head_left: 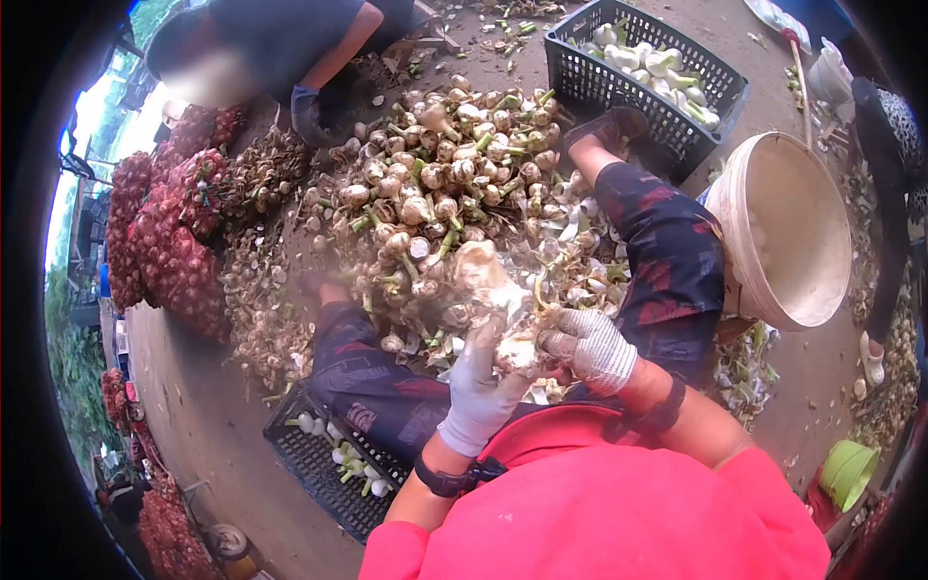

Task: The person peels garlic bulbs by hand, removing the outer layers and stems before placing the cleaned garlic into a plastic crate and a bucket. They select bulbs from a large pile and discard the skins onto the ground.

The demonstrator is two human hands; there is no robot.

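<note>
Between my two gloved hands is a garlic bulb (517, 350) with loose, dirty outer skin, held low over my lap. My left hand (478, 391), in a pale glove, is closed around its left side, thumb below. On the other side, the bent fingers of my right hand (592, 350) grip the bulb and its skin; the fingertips are partly hidden. Just beyond my hands spreads a heap of unpeeled garlic bulbs (435, 179) with short green stems. Torn skins lie among them, and a blurred pale patch (480, 271) shows just above the bulb.
A crate (643, 92) of cleaned garlic stands ahead right; another crate (329, 464) sits by my left leg. At right is a white bucket (788, 232). Red net sacks (174, 232) are piled left. A co-worker's gloved hand (307, 116) reaches toward the heap. A green bucket (849, 474) lies lower right.
</note>
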